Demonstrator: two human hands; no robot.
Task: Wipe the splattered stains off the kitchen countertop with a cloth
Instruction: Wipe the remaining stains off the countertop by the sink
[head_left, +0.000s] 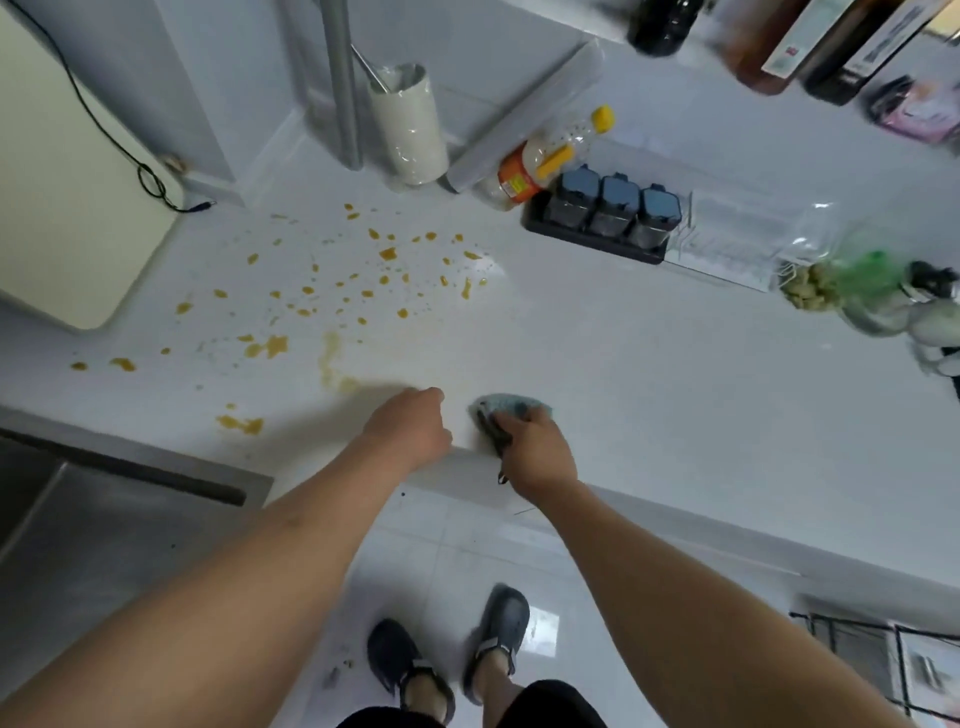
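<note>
The white countertop (649, 374) fills the view, orange stains (332, 291) scattered toward ten o'clock. At six o'clock the right hand (537, 454) grips a bluish cloth (511, 408) pressed on the counter's near edge. Just beside it at nine o'clock, the left hand (410, 428) rests curled, holding nothing.

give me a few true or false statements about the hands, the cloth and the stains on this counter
1. The right hand grips the light blue cloth. True.
2. The orange-yellow splattered stains lie right of the cloth. False: they lie to its left.
3. The left hand holds a spray bottle. False: its fingers are curled and it holds nothing.
4. The cloth lies on the white countertop near its front edge. True.
5. The stains are all wiped away. False: many remain.
</note>
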